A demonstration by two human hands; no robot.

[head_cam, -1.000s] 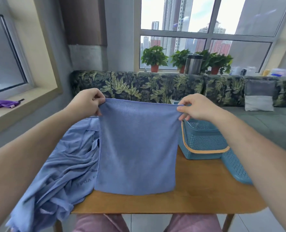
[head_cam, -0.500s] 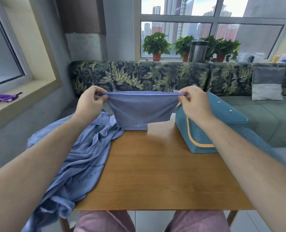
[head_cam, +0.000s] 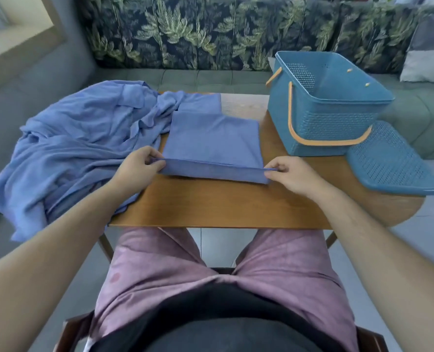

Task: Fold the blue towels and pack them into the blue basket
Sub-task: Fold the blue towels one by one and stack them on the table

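Observation:
A small blue towel (head_cam: 212, 138) lies flat on the wooden table (head_cam: 223, 207), its near edge lifted slightly. My left hand (head_cam: 137, 167) pinches the towel's near left corner. My right hand (head_cam: 289, 174) pinches its near right corner. A big crumpled heap of blue towels (head_cam: 84, 138) covers the table's left side and hangs over its edge. The open blue basket (head_cam: 322, 102) with an orange handle stands at the table's far right, nothing visible inside it.
The basket's blue perforated lid (head_cam: 388, 161) lies at the right, overhanging the table edge. A grey sofa with a leaf-print back (head_cam: 211, 34) runs behind the table. My lap in pink shorts sits under the near edge.
The towel, held up stretched in the air, has come down flat onto the table. Both hands have drawn toward me with the near edge, and the camera has tipped downward.

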